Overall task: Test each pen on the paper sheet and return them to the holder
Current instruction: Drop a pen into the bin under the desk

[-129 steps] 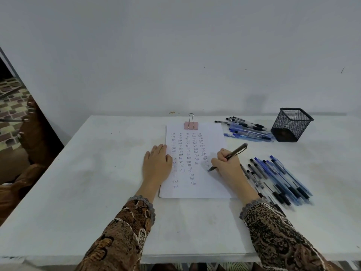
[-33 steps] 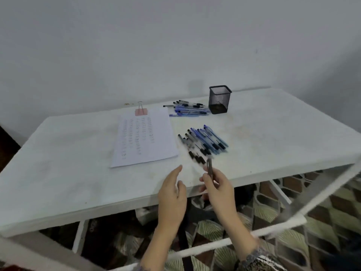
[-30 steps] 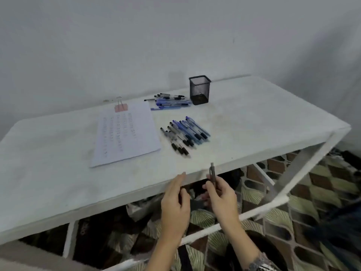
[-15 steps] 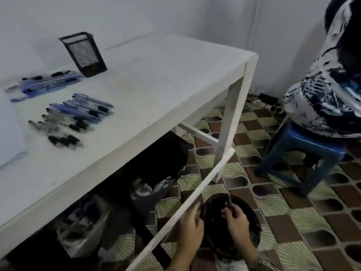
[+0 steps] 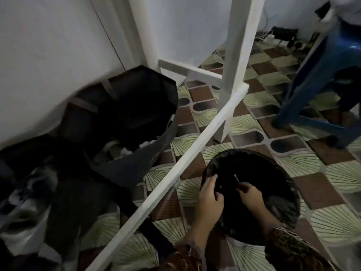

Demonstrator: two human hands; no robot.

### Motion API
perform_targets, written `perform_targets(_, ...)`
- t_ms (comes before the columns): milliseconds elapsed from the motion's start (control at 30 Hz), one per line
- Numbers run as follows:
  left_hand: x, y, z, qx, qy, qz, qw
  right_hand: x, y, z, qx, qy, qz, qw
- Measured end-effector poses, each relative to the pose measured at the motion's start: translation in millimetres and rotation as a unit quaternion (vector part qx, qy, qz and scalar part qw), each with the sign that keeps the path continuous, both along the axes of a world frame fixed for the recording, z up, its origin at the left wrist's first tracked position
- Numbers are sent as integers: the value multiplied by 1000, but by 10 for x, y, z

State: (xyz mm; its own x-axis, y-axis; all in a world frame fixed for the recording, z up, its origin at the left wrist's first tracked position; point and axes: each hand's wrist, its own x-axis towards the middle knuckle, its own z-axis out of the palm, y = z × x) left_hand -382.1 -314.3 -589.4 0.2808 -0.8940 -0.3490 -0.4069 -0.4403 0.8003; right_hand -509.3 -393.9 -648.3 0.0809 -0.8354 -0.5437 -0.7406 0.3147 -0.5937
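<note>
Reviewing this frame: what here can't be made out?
Head view:
pen in right hand: mostly hidden by fingers, blurred.
bin contents: too dark.
left hand: whether it grips the bin rim, unclear.
paper sheet, holder: outside the frame.

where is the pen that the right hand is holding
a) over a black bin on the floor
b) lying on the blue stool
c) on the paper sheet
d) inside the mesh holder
a: the right hand pinches the pen above the open mouth of the black bin, which stands on the tiled floor, while the left hand grips the bin's near rim.
</note>
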Motion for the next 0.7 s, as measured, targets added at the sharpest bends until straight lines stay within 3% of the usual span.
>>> perform_targets(100,-10,-7,-225,-2,-1,5,1000,14,-69,-238,78,80,114,987)
perform_targets(267,-33,40,-241,-13,-6,16,1000,31,-63,-206,70,84,68,992)
perform_targets(433,32,150,220,-19,0,59,998,117,25,334,-27,1,59,998)
perform_targets(700,401,560,1545,-69,50,228,970,731,236,2120,-83,-156,165,970)
